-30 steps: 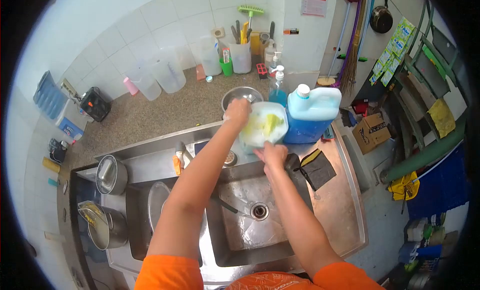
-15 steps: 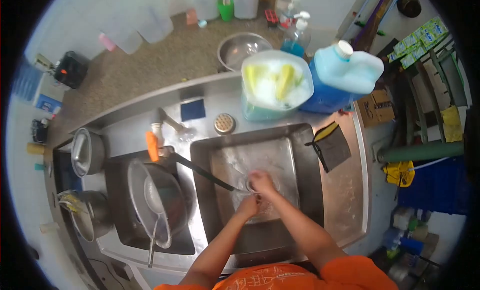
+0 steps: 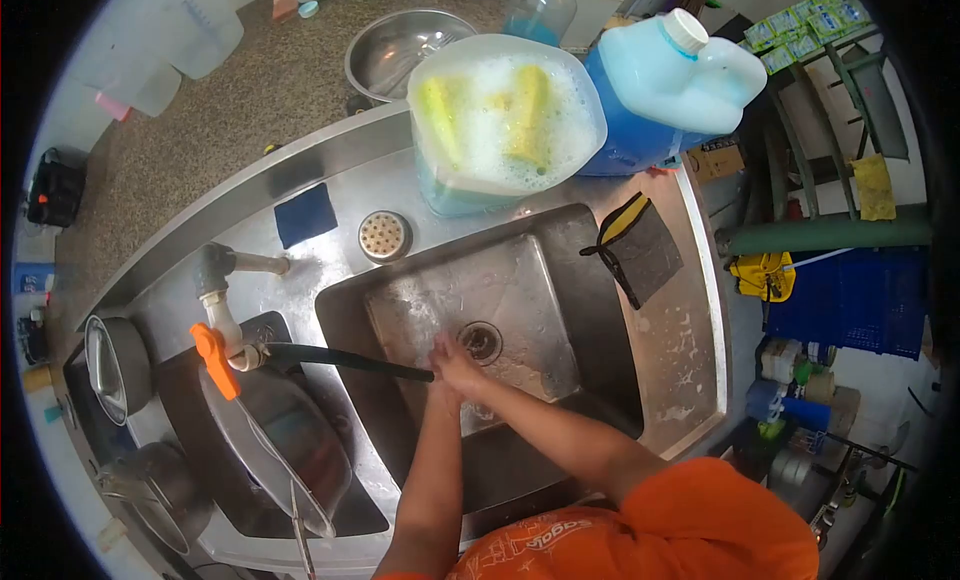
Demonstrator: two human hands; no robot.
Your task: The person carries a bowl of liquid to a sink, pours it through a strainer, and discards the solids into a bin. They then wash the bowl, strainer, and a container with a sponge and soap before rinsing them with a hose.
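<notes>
Over the right-hand sink basin (image 3: 610,380), my two hands are pressed together beside the end of a dark hose (image 3: 350,358). My right hand (image 3: 460,368) lies across my left hand (image 3: 445,388) and covers much of it. Which fingers are curled is hard to make out, and no object shows between them. The hose runs from a tap with an orange lever (image 3: 214,360). Just right of my hands is the round drain (image 3: 480,342) in the wet basin floor.
Left of me, a large metal strainer or bowl (image 3: 300,460) leans in the other basin. Behind are a perforated metal cap (image 3: 384,237), a blue cloth (image 3: 305,216), a tub of suds with sponges (image 3: 470,185) and a blue jug (image 3: 625,140). A grey pouch (image 3: 650,255) lies right.
My hands have moved from over the drain to the hose end and come together, uncovering the drain. The whole view has shifted as well.
</notes>
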